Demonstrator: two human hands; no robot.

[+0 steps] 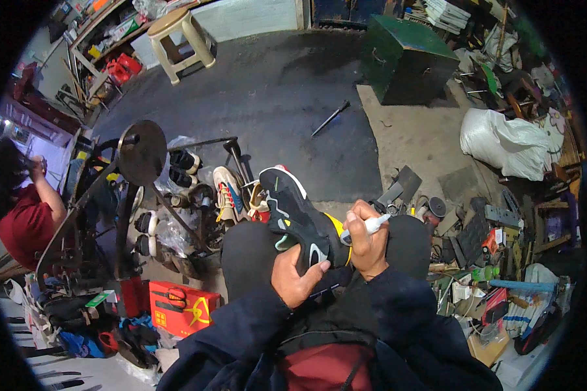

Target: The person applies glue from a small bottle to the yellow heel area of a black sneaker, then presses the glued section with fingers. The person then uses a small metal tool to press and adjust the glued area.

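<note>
A black sneaker (288, 212) with grey and white trim lies across my lap, its toe pointing away from me. My left hand (295, 277) is closed round its heel end, with the thumb pressed on the side. In my right hand (365, 241), close beside the shoe, is a small white squeeze bottle (377, 223). A yellow strip (336, 225) shows between the shoe and my right hand; what it belongs to is partly hidden. Whether the bottle's tip touches the shoe I cannot tell. My knees are on both sides of the shoe.
Beige sneakers (227, 194) and several other shoes stand left of my knees, near an iron stand with a round plate (142, 153). A red shoebox (184, 307) lies at lower left. Tools and scraps (469, 234) crowd the right. A person (29, 221) sits at far left.
</note>
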